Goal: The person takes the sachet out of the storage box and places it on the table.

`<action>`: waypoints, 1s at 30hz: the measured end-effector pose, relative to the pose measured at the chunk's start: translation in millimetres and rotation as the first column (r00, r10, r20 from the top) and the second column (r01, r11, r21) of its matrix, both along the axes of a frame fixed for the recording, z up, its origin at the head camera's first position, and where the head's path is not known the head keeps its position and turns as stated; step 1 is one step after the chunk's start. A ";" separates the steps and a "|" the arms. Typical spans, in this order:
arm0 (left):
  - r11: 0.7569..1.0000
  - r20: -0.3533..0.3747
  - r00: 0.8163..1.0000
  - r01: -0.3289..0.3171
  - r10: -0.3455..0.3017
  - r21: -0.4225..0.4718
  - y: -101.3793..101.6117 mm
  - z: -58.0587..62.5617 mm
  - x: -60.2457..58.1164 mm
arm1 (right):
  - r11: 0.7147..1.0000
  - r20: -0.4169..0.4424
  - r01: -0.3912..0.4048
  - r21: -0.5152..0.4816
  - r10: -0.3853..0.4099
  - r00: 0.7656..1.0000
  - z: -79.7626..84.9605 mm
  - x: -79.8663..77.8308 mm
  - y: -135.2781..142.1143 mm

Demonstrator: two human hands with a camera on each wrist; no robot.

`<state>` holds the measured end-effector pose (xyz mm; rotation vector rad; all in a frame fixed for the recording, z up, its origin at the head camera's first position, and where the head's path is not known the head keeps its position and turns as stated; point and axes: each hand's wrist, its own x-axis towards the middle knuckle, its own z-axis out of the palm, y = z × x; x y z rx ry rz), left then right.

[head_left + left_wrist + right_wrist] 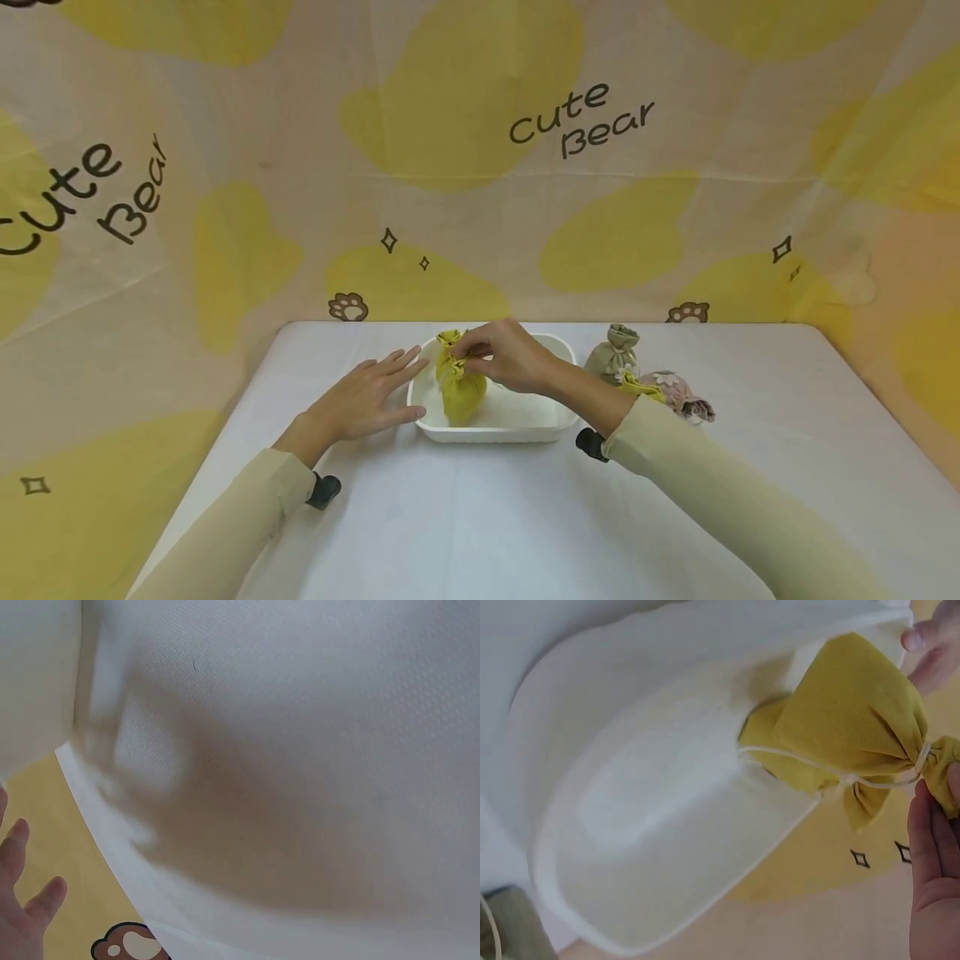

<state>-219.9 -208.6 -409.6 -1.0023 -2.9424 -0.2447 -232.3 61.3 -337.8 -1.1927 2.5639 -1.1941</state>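
My right hand pinches the gathered neck of a yellow drawstring pouch, which hangs in the left part of a white tray. A pale cord loops from the pouch's neck in the right wrist view. Behind it in the tray is another yellow pouch, partly hidden by the first. Fingers spread, my left hand is at the tray's left end; its thumb appears at the rim in the right wrist view. The left wrist view catches only some of its fingers.
Right of the tray stands a grey-green pouch. Near it lies a pink pouch with a white flower. Beside them the yellow top of a pouch shows, partly behind my right forearm. A printed cloth hangs behind the white table.
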 end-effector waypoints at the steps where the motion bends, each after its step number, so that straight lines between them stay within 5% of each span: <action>1: 1.000 -0.003 1.000 0.003 -0.003 -0.002 0.0 0.0 -0.1 | 1.000 -0.001 0.006 -0.009 -0.006 1.000 3.0 -0.6 2.3; 14: 1.000 0.001 1.000 0.006 -0.006 -0.007 0.2 0.4 0.2 | 0.983 -0.088 0.148 -0.113 -0.158 0.984 41.5 -12.5 48.7; 30: 1.000 0.015 1.000 -0.006 0.006 -0.019 1.1 1.7 0.7 | 0.933 -0.184 0.353 -0.070 -0.360 0.914 57.1 -11.2 120.6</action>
